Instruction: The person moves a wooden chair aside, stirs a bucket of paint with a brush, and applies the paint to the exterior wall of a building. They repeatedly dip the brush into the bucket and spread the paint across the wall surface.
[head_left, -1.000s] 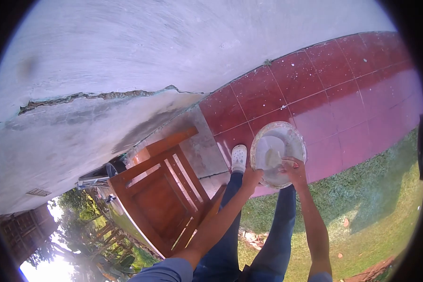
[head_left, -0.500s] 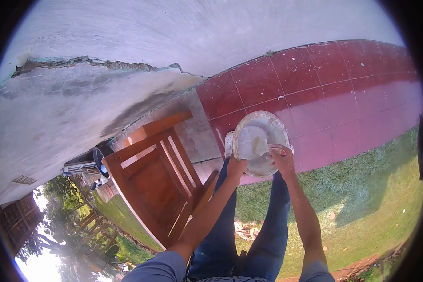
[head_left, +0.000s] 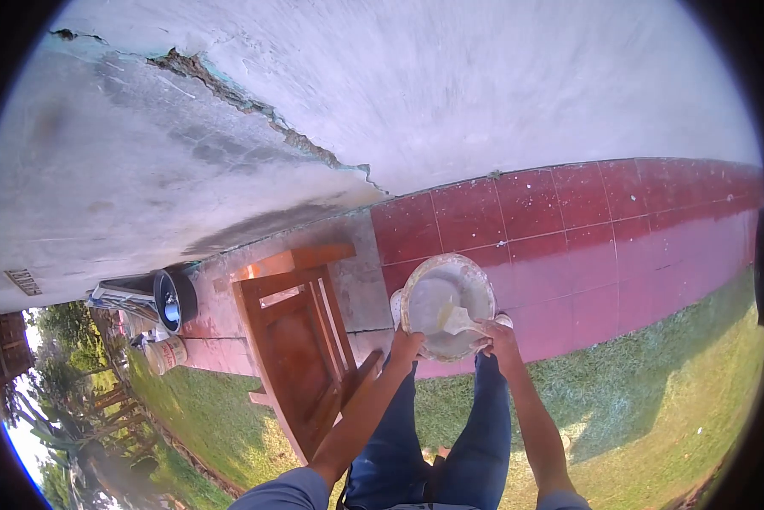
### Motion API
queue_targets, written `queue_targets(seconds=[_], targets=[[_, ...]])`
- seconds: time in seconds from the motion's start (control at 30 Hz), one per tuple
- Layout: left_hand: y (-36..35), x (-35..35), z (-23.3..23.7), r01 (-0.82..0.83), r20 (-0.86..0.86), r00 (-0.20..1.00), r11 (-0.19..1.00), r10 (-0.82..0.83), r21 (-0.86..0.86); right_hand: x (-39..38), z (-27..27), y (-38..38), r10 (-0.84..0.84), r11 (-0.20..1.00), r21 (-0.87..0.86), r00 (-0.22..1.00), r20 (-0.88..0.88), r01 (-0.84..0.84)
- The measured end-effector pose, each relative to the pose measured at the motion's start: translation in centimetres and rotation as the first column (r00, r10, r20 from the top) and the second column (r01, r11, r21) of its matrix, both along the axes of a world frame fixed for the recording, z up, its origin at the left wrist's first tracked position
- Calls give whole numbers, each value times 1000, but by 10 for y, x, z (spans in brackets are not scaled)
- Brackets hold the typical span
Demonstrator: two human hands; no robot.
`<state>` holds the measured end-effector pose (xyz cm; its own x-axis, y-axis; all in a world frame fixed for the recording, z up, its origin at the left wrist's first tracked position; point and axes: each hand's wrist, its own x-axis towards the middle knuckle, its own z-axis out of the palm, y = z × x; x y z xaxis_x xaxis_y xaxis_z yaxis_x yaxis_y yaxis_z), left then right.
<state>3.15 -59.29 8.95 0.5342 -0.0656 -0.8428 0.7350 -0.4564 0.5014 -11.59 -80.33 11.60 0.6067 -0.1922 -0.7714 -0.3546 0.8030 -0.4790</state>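
Observation:
A round, paint-crusted bucket (head_left: 409, 291) is held up in front of my legs, its pale inside facing me. My left hand (head_left: 406, 347) is closed on the near left part of its rim. On the right side of the rim, my right hand (head_left: 499, 340) pinches the handle of a pale paintbrush (head_left: 460, 320). The brush lies across the bucket's mouth, its yellowish end pointing inward and left. Whatever lies at the bottom of the bucket is only a whitish blur. Some right fingers are hidden beside the rim.
A brown wooden chair (head_left: 293, 357) stands close on my left. Beyond it are a black tub (head_left: 174, 299) and a labelled pail (head_left: 165, 353). A cracked whitish wall (head_left: 526, 93) rises ahead over red tiles (head_left: 586, 255). Grass (head_left: 637, 374) borders the tiles.
My view has tilted up and turned, so the bucket and chair sit lower in it. The right hand has shifted, and the brush now shows more plainly over the bucket.

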Motion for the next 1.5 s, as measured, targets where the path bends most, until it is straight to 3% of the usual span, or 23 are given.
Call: queue_targets(seconds=[0.07,0.2,0.27,0.4,0.47,0.53,0.6,0.67,0.77,0.8,0.87,1.0,1.1,1.17,1.2,1.27,1.33,1.4,1.5], targets=[[8,8,7,26,-6,1000,995,-25,99,2,3,4,229,933,-258,967,-114,-252],[32,26,-14,45,25,999,994,-48,100,14,-12,17,217,939,-249,970,-113,-239],[43,37,-24,28,97,995,994,-38,107,25,-18,30,388,804,-425,909,-154,-415],[64,57,-29,-5,126,992,996,-7,93,54,-4,47,386,813,-406,908,-161,-418],[71,68,-31,-85,155,985,996,78,40,63,-1,53,486,737,-399,838,-248,-546],[80,77,-29,-57,151,988,996,46,74,70,-9,61,510,722,-407,828,-233,-559],[84,86,-28,-85,245,965,996,87,-21,74,-18,65,533,708,-421,820,-210,-567],[79,98,-10,-89,243,966,996,84,13,81,-21,66,572,747,-304,804,-160,-592],[79,107,-8,-108,246,965,993,95,40,91,-37,67,662,698,-221,731,-165,-681],[81,111,-13,-124,261,959,992,112,29,93,-45,70,665,696,-219,729,-166,-684],[73,117,-3,-166,224,961,986,160,5,95,-58,75,597,674,-455,792,-128,-582],[59,122,15,-241,126,962,970,244,-35,111,-43,78,449,815,-376,891,-70,-441],[63,123,-2,-178,172,968,983,184,-49,116,-49,78,480,759,-441,869,-121,-480],[64,121,-5,-157,190,968,987,162,-44,122,-41,83,394,474,-818,909,-135,-327],[65,122,-7,-138,202,969,990,142,-31,125,-40,82,397,470,-822,909,-128,-321],[60,123,6,-150,205,965,986,162,-73,125,-41,76,367,800,-495,929,-45,-340],[58,123,11,-203,104,972,976,210,-75,129,-35,70,390,802,-476,920,-40,-361],[69,119,-9,-218,124,965,970,230,-103,131,-34,70,419,803,-449,907,-42,-392],[77,117,-18,-196,136,968,972,213,-129,133,-39,74,384,737,-570,919,-90,-364]])
